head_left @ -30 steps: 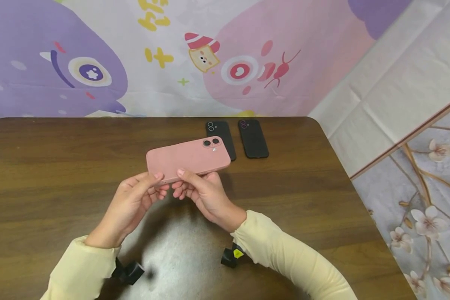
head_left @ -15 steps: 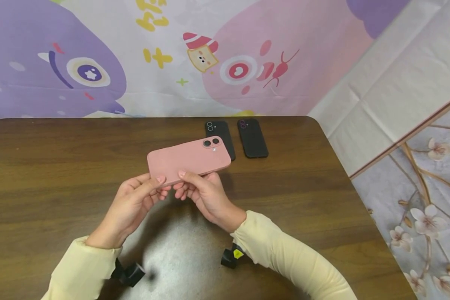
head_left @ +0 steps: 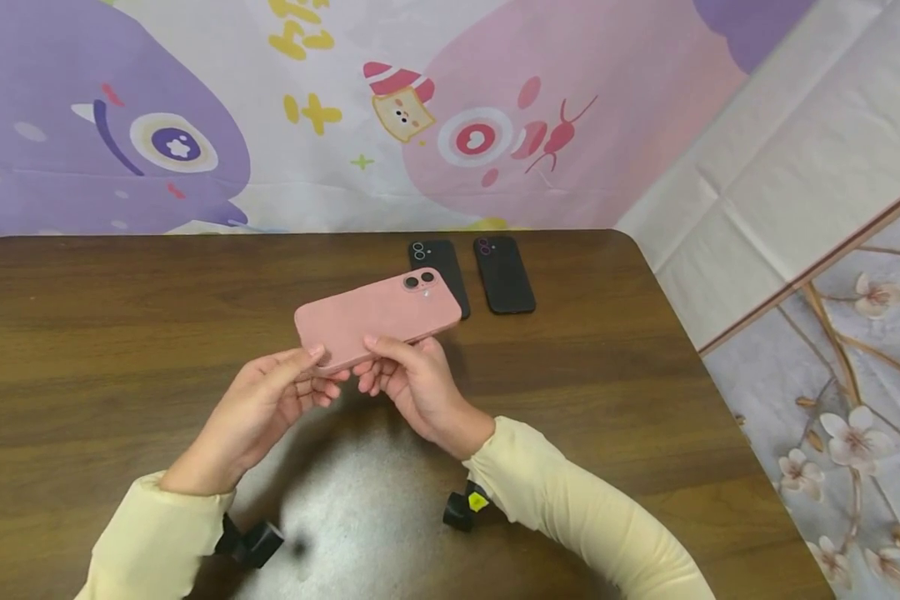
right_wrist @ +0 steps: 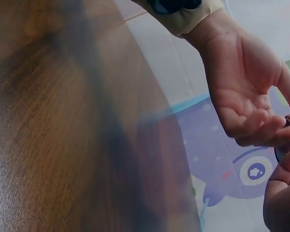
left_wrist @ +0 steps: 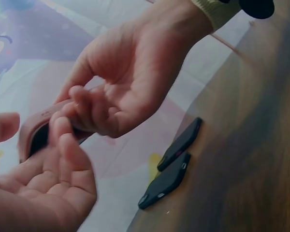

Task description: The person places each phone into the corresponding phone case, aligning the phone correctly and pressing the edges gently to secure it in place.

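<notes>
A pink smartphone (head_left: 375,312), with two dark camera lenses at its right end, is held above the table, back up and tilted. My left hand (head_left: 258,412) pinches its lower left corner, thumb on the back and the other fingers beneath. Beside it, my right hand (head_left: 427,392) grips the long near edge, its thumb also on the back. The left wrist view shows the right hand (left_wrist: 135,72) curled at the phone's pink rim (left_wrist: 38,116) and its dark front. In the right wrist view, the left hand (right_wrist: 246,82) covers most of the phone.
Two black smartphones lie side by side at the table's back edge; the pink one partly overlaps the left black phone (head_left: 438,252), while the right black phone (head_left: 505,279) shows whole. Behind the brown wooden table (head_left: 142,333) hangs a printed cloth (head_left: 315,183).
The right thumb has slid slightly right along the phone's back, away from the left thumb. The phone's right end has risen a little in view. Both hands keep their hold.
</notes>
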The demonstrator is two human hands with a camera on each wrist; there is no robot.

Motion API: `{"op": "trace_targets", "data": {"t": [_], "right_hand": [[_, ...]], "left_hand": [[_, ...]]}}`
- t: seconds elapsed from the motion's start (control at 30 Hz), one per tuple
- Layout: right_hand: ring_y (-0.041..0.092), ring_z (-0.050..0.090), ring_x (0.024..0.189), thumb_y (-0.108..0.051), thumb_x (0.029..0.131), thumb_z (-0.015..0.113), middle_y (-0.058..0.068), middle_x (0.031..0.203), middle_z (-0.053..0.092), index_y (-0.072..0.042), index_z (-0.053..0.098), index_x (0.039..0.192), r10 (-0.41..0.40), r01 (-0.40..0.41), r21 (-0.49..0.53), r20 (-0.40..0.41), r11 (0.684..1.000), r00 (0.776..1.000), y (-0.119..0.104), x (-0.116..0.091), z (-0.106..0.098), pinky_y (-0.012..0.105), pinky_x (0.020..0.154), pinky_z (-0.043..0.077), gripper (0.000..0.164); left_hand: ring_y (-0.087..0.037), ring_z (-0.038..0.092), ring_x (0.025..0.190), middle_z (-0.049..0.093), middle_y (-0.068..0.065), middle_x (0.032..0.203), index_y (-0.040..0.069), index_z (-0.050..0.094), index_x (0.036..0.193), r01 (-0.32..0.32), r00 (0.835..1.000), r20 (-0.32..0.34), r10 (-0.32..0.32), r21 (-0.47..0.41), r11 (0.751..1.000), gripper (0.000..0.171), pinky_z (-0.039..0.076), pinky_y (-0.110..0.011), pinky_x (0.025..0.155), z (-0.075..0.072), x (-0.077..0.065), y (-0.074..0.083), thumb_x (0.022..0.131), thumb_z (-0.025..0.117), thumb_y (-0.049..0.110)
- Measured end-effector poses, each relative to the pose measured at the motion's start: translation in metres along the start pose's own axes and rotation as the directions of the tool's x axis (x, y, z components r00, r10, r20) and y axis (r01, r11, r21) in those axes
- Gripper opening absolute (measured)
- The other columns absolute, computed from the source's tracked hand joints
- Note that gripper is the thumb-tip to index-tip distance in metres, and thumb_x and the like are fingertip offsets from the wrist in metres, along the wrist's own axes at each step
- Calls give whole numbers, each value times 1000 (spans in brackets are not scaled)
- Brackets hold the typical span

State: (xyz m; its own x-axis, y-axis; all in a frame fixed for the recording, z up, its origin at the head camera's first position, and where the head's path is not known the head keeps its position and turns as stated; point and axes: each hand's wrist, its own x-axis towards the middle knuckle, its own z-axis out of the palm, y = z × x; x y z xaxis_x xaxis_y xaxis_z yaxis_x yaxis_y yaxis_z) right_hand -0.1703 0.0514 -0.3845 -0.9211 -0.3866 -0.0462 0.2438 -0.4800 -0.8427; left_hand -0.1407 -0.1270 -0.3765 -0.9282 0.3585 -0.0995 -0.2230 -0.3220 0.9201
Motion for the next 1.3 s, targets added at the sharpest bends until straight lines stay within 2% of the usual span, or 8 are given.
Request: {"op": "trace_targets", "data": {"t": [0.13,0.33,0.57,0.87,0.97,1.03,1.2,1.3], "right_hand": [[6,56,46,-4,93,43,-5,56,64,-10,62,71,2,-2,9,-9,1000,1000,-1,1,-2,17,46,43,29],[8,60,52,-16,99,32,-3,61,67,-8,63,75,-12,13,-31,24,999,1000,-8,4,-9,19,50,47,40],[10,67,66,-15,101,31,-1,74,70,-8,52,97,-53,54,-31,50,998,997,-17,6,-14,22,64,56,22],[8,66,65,-17,102,33,-3,73,68,-8,49,99,-61,61,-65,-1,996,998,-18,6,-15,22,65,56,18],[8,64,63,-18,102,33,-4,72,67,-8,49,99,-53,49,-83,-40,995,998,-17,6,-16,23,62,55,20],[8,61,59,-19,102,33,-4,69,65,-8,50,95,-43,36,-91,-78,995,996,-17,6,-17,22,58,52,21],[8,51,49,-22,102,33,-7,60,62,-11,54,82,-15,4,-69,-160,998,987,-16,8,-20,22,48,42,31],[7,51,49,-23,101,33,-7,60,62,-13,56,81,-2,-10,-64,-197,998,980,-16,8,-22,22,44,38,32]], "left_hand": [[-7,64,77,71,4,85,16,68,90,18,1000,22,-19,40,999,23,54,-20,70,-2,-2,2,99,47,14],[-6,63,76,70,2,84,12,68,88,-75,997,-20,75,9,997,22,55,-20,72,1,-2,-2,96,49,6],[-6,64,78,72,1,86,10,65,91,-139,990,-37,139,7,990,19,55,-19,73,3,-3,-7,96,48,3],[-6,63,79,72,1,89,10,64,94,-152,988,-2,152,14,988,19,53,-18,72,3,0,-15,97,46,3],[-6,63,80,71,1,90,10,64,94,-118,993,28,117,35,992,17,54,-19,73,4,-1,-15,97,48,4],[-7,63,81,71,1,91,11,65,95,-89,994,75,84,60,994,17,54,-21,75,4,-2,-15,97,49,5],[-10,66,88,71,1,96,12,65,98,-48,969,247,28,75,996,25,55,-25,78,-1,-2,-11,100,40,10],[-11,66,88,71,1,97,13,66,100,-23,969,246,14,31,999,30,56,-27,79,-6,-2,-8,103,36,15]]}}
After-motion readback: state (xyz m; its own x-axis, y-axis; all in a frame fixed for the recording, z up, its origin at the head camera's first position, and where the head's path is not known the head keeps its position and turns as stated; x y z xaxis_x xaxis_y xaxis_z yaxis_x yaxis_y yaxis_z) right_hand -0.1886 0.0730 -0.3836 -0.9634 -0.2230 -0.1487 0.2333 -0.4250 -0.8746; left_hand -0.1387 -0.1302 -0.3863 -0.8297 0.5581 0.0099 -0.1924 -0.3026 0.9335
